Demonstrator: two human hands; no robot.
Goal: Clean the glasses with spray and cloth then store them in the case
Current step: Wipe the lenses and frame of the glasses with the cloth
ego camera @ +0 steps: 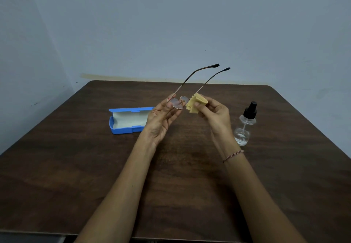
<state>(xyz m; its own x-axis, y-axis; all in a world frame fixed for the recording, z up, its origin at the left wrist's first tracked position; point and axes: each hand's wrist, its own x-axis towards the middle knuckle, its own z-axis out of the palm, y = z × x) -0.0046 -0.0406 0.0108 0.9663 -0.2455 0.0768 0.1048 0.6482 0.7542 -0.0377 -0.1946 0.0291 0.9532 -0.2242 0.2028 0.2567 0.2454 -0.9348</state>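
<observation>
Yellow cloth (pixel 196 103) wraps one lens of the glasses (pixel 178 103) — pinched there by the right hand (pixel 214 117). The left hand (pixel 161 119) grips the other lens by its rim, temples pointing away, above the table (pixel 76 166). Blue case (pixel 127 120) lies open at left — spray (pixel 245 124) stands upright at right.

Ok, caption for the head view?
Left hand holds thin metal-framed glasses while right hand presses folded yellow cloth on one lens, near open blue case.
</observation>
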